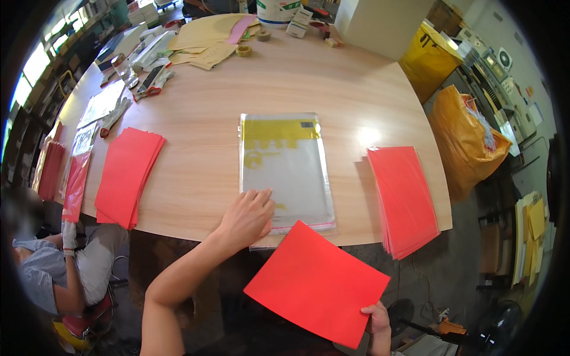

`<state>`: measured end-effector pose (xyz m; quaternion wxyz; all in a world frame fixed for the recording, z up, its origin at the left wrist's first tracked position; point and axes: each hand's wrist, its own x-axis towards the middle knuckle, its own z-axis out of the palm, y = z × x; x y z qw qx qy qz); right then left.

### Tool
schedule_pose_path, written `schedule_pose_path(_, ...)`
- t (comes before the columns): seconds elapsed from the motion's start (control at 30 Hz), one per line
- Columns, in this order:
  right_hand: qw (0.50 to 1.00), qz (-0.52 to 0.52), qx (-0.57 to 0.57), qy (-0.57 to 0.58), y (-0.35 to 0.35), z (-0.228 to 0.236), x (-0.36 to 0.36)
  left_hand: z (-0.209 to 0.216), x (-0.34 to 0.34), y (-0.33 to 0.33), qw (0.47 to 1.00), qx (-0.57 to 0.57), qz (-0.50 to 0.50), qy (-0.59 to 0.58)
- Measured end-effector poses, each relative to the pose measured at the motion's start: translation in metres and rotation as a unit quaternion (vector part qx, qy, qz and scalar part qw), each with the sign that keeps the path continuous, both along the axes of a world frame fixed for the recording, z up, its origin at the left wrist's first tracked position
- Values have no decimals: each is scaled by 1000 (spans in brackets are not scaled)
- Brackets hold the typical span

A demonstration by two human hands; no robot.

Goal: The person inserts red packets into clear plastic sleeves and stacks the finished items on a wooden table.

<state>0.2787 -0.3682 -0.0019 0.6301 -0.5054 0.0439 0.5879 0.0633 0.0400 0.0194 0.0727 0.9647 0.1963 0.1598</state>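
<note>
A stack of clear plastic bags [291, 178] with a yellow printed band lies at the middle of the table, towards its near edge. My left hand [248, 218] is at the near left corner of the stack, its fingers curled and closed on the top plastic bag; the fingertips are partly hidden. In my right hand [377, 320] is a flat red paper sheet [317, 282], pinched at its lower right corner. The sheet is tilted in front of the table edge, its far corner close to the bags' near edge.
Stacks of red sheets lie left [127, 178] and right [404, 199], the right one in clear plastic. A seated person [59, 273] at the far left has a gloved hand by a red packet [77, 178]. Envelopes [205, 35], tape rolls and a glass jar [124, 71] stand farther back.
</note>
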Motion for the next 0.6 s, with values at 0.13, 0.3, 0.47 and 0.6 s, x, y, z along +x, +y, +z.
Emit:
schedule_pose_path(0.13,1000,0,21,20,20,1,-23,-11,17,3,998,19,54,35)
schedule_pose_path(0.3,997,-46,27,51,42,2,-46,-9,19,6,993,-82,71,-50)
schedule_pose_path(0.47,989,-84,57,111,43,3,-60,-14,-13,14,978,-113,85,-156)
schedule_pose_path(0.6,982,-108,68,136,41,-1,-70,10,-13,-10,928,-159,312,-128)
